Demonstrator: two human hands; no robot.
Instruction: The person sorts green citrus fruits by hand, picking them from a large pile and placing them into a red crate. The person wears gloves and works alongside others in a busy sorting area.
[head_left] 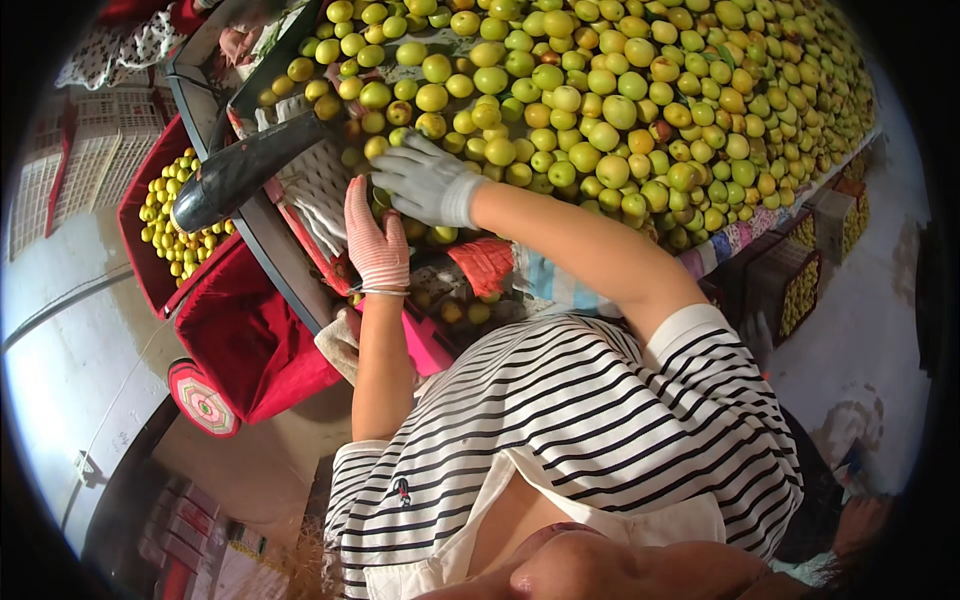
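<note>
Head view looks down on a wide tabletop [760,235] heaped with small round yellow-green fruits [600,110], some blushed orange-brown, smooth-skinned and packed in a dense layer that runs up and to the right, away from the person. Both hands work at the pile's near left edge. The right hand [425,182], in a grey knit glove, lies palm down with fingers spread over the nearest fruits, touching them; whether it grips one I cannot tell. The left hand [376,245], in a pink-and-white knit glove, sits just below and beside it, fingers pointing up toward the same edge, loosely extended, with nothing clearly held. The right hand is nearer the fruit. Left of the hands a dark grey chute [240,170] slants down toward a red plastic crate [135,215] holding more of the same fruit.
</note>
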